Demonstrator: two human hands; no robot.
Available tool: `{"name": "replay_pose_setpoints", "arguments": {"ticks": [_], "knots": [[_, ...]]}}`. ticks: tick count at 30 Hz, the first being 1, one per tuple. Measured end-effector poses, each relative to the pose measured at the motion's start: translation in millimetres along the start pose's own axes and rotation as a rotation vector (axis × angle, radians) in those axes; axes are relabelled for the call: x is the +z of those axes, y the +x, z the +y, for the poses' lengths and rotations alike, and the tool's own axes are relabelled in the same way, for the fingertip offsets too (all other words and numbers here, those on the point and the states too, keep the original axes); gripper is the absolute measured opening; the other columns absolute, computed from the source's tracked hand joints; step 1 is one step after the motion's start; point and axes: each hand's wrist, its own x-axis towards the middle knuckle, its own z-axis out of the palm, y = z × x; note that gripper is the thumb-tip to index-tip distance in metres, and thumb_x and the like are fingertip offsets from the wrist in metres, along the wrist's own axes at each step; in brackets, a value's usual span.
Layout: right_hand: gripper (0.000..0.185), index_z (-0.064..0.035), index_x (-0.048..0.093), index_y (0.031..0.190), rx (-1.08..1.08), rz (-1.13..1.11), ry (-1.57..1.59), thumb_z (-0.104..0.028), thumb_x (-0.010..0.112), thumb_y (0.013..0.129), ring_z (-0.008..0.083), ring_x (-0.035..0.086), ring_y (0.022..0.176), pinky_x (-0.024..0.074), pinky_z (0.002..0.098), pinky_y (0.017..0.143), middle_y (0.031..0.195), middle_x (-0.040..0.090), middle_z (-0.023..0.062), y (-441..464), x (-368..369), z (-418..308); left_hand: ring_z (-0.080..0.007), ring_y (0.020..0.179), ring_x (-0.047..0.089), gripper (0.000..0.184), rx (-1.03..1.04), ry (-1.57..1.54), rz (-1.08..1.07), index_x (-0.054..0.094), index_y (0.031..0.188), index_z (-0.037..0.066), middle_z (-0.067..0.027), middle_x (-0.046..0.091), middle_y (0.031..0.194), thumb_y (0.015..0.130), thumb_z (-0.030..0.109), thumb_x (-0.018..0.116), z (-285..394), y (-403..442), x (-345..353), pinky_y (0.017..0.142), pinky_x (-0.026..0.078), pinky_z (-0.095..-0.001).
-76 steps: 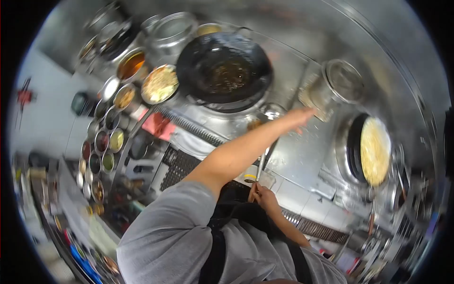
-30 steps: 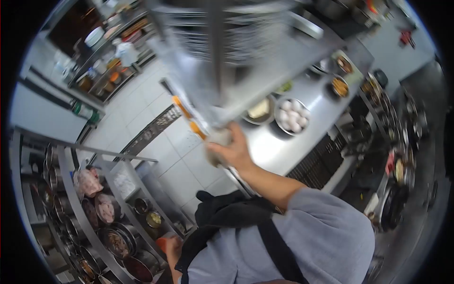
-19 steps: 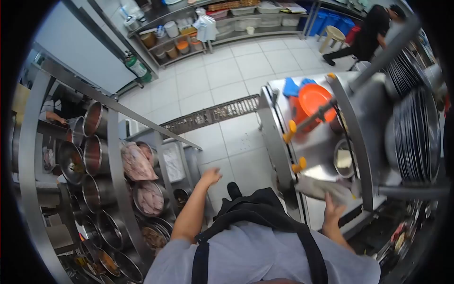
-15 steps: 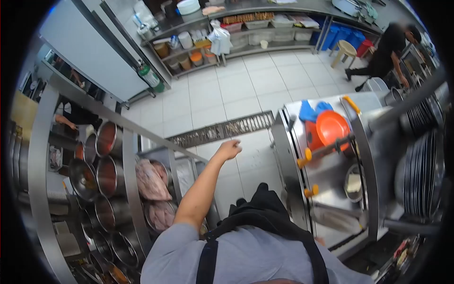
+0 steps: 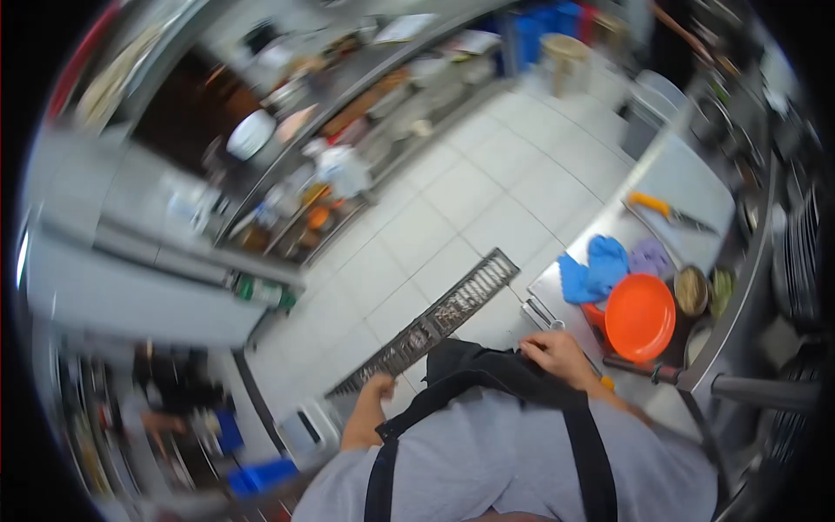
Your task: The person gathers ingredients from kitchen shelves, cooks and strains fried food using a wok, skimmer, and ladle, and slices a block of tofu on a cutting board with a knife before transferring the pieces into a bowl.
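Observation:
My left hand (image 5: 377,387) hangs low at my left side, by the floor drain grate (image 5: 426,329). Its fingers are curled into a loose fist, slightly blurred, with nothing showing in them. In front of my right hip is my right hand (image 5: 559,357), fingers bent in towards the thumb, beside the black apron (image 5: 474,361). No object shows in it. Beyond it, on the metal counter, stand an orange bowl (image 5: 640,317), a crumpled blue cloth or glove (image 5: 600,268) and a purple cloth (image 5: 649,257).
A knife with an orange handle (image 5: 651,204) lies on a pale board (image 5: 696,196). Small containers (image 5: 691,290) stand by the bowl. Shelves with tubs (image 5: 383,109) line the back. A stool (image 5: 564,61) stands near another person's arm (image 5: 681,30). Stacked dark plates (image 5: 802,252) are at right.
My view has turned and moved forward; the pot rack at left has gone out of sight. The left hand has dropped back from its forward swing. My right hand has come into view.

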Motion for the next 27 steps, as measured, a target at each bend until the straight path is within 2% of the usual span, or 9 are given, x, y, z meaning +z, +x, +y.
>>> {"name": "replay_pose_setpoints", "arguments": {"ticks": [1,2,6,9,11,12,16,20,27], "knots": [[0.02,-0.0022,0.071,0.093,0.017,0.014,-0.024,-0.02,0.063,0.087,0.0278,0.068,0.07,0.0525,0.0336,0.067,0.079,0.069,0.0142,20.7,0.6,-3.3,-0.0245,0.056,0.06,0.022,0.104,-0.413,-0.017,0.065,0.09,0.001,-0.0193,0.06,0.069,0.082,0.021,0.061,-13.4,-35.8,-16.8,0.058,0.054,-0.0414],[0.021,-0.0038,0.071,0.092,0.038,0.031,-0.05,-0.023,0.062,0.087,0.0298,0.067,0.071,0.0525,0.0354,0.067,0.08,0.069,0.0139,42.7,3.6,-5.5,-0.0251,0.057,0.061,0.022,0.041,-0.359,-0.048,0.065,0.09,0.001,-0.0195,0.06,0.07,0.082,0.021,0.061,1.2,-37.5,-36.5,0.059,0.054,-0.0416],[0.021,-0.0035,0.071,0.092,-0.031,0.223,-0.019,-0.022,0.063,0.088,0.03,0.067,0.071,0.0522,0.0361,0.066,0.079,0.069,0.0143,135.6,37.3,10.1,-0.0279,0.062,0.063,0.024,-0.087,0.244,-0.122,0.065,0.091,0.001,-0.0206,0.062,0.074,0.082,0.023,0.062,130.2,79.2,-143.6,0.063,0.054,-0.0424],[0.021,-0.0047,0.071,0.09,0.115,0.37,0.02,-0.023,0.062,0.086,0.033,0.066,0.073,0.0517,0.039,0.067,0.079,0.068,0.0151,185.8,59.0,10.7,-0.0299,0.066,0.064,0.026,0.062,0.654,-0.027,0.065,0.091,0.001,-0.0214,0.063,0.077,0.082,0.025,0.063,312.6,202.8,-211.5,0.065,0.054,-0.043],[0.021,-0.0043,0.071,0.09,0.154,0.489,0.028,-0.023,0.063,0.085,0.033,0.066,0.072,0.0517,0.0389,0.067,0.078,0.068,0.0152,188.9,62.5,0.7,-0.0312,0.068,0.065,0.027,0.417,0.963,0.093,0.065,0.092,0.001,-0.022,0.064,0.079,0.081,0.026,0.064,480.4,266.3,-210.1,0.067,0.054,-0.0434],[0.021,-0.004,0.071,0.09,0.148,0.573,0.042,-0.024,0.063,0.085,0.0329,0.066,0.072,0.0516,0.0389,0.067,0.078,0.068,0.0153,189.4,67.4,-4.8,-0.039,0.087,0.065,0.034,0.828,1.241,0.17,0.065,0.096,0.0,-0.0246,0.066,0.091,0.08,0.03,0.065,577.8,285.2,-190.0,0.079,0.052,-0.0454],[0.023,-0.0038,0.071,0.089,0.405,0.866,0.105,-0.025,0.063,0.086,0.0315,0.067,0.072,0.0511,0.0384,0.067,0.078,0.069,0.015,169.6,80.3,-11.2,-0.0362,0.102,0.064,0.054,1.479,1.148,-0.008,0.06,0.122,0.0,-0.0233,0.067,0.107,0.082,0.035,0.063,850.3,99.9,37.8,0.089,0.05,-0.0426],[0.024,-0.0032,0.071,0.089,0.51,1.172,0.149,-0.025,0.063,0.087,0.0314,0.067,0.071,0.0514,0.038,0.066,0.078,0.069,0.0144,154.5,94.7,-15.3,-0.0295,0.107,0.065,0.046,1.792,0.877,-0.604,0.058,0.125,-0.001,-0.0221,0.067,0.112,0.087,0.024,0.065,888.2,-70.5,257.6,0.092,0.05,-0.0374],[0.026,-0.003,0.071,0.09,0.754,1.569,0.468,-0.027,0.062,0.087,0.0264,0.067,0.066,0.0516,0.0347,0.063,0.073,0.069,0.0121,139.5,80.0,-8.8,-0.0325,0.086,0.069,0.033,2.045,1.202,-1.44,0.068,0.108,0.004,-0.018,0.07,0.093,0.08,0.022,0.068,726.9,-275.5,471.2,0.078,0.053,-0.037]]}}
